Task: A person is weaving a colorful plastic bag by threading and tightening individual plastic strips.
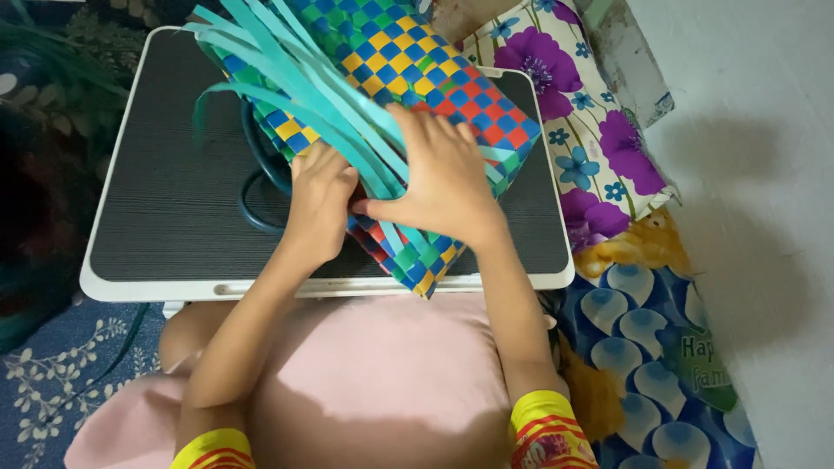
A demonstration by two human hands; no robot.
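With the woven plastic basket [417, 95] lying on the small black table [174, 208] under both hands, the left hand [320, 201] pinches teal strips [304, 74] while the right hand [445, 178] presses spread-fingered, apparently mid-weave, needing a taut strip tucked next.

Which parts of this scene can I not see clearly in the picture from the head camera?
- Woven basket: its top is cut off by the upper frame edge.
- Left hand fingers: tips hidden behind the teal strips, so its grip is unclear.
- Basket under the right hand: covered by the palm.
- Dark cord on the lap table: runs behind the basket.
- Table's legs: hidden by the tabletop.
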